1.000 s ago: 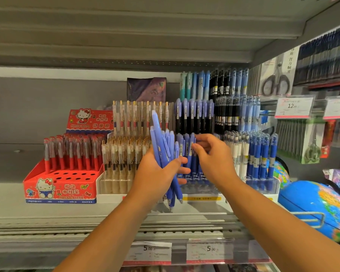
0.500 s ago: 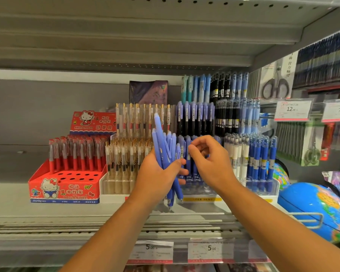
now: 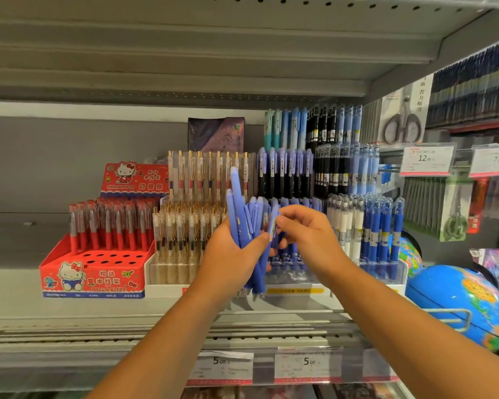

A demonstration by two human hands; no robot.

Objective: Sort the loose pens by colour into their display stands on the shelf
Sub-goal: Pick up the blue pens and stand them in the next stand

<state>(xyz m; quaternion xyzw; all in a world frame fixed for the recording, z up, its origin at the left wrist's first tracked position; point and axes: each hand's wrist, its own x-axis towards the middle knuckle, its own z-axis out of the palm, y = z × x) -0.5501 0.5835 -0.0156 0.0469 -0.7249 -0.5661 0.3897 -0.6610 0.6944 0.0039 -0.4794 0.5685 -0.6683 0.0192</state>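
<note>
Your left hand [image 3: 228, 254] is raised in front of the shelf [image 3: 69, 312], mid-frame. Its fingers and thumb are wrapped round a bundle of blue pens [image 3: 239, 214]. The pens stand roughly upright, tips down, and one sticks up above the rest.

Your right hand [image 3: 308, 237] is just right of the bundle and touching it. Its fingers are curled, and the thumb and fingertips pinch a single pen [image 3: 272, 226] at the bundle's right edge. Whether that pen is free of the bundle, you cannot tell from this view.

Stands, left to right on the shelf:
- Red stand [image 3: 98, 272]: red pens fill the far rows and the near holes are bare.
- Clear stand [image 3: 170, 272]: gold-clipped pens in two tiers.
- Blue stand [image 3: 294, 283]: directly behind your hands, with a yellow label on its base. Blue-capped pens fill the far tier and the lower row is mostly hidden by your hands.
- Right stand [image 3: 401, 272]: white pens, then dark-blue ones, upright.

A globe [image 3: 455, 300] sits at the far right, beside the right stand. Two price tags [image 3: 308, 362] hang on the shelf's near edge, below your forearms. A scissors pack [image 3: 402, 122] hangs at the upper right.
</note>
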